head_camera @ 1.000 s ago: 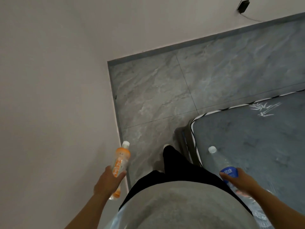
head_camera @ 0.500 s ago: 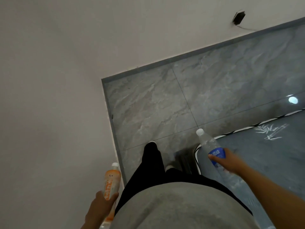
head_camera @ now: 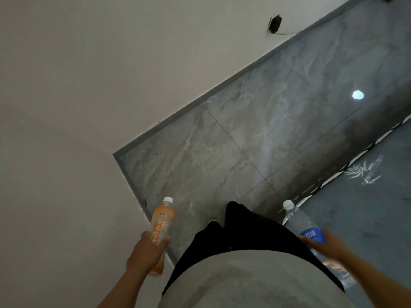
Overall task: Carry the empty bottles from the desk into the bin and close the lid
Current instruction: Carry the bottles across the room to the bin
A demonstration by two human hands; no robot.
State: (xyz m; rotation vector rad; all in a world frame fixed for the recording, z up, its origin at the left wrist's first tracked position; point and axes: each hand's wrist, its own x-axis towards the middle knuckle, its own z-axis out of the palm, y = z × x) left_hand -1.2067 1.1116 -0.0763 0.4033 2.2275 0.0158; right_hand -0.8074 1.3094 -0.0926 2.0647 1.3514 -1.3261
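My left hand (head_camera: 145, 252) grips an orange-labelled bottle (head_camera: 161, 225) with a white cap, held upright at the lower left beside the wall. My right hand (head_camera: 327, 243) holds a clear water bottle (head_camera: 299, 221) with a blue label and white cap, at the lower right over the edge of a dark mat. Both bottles point forward and up. My legs in black trousers show between the hands. No bin or desk is in sight.
A white wall (head_camera: 77, 107) with a grey skirting runs along the left and far side, meeting in a corner. Grey marble floor tiles (head_camera: 255, 134) stretch ahead. A dark grey mat (head_camera: 367, 214) with a white bamboo print lies at the right. A black socket (head_camera: 275, 23) sits on the far wall.
The view has swung left and forward as I walk. My left hand with the orange bottle has risen into view; my right hand with the water bottle has dropped lower and to the right.
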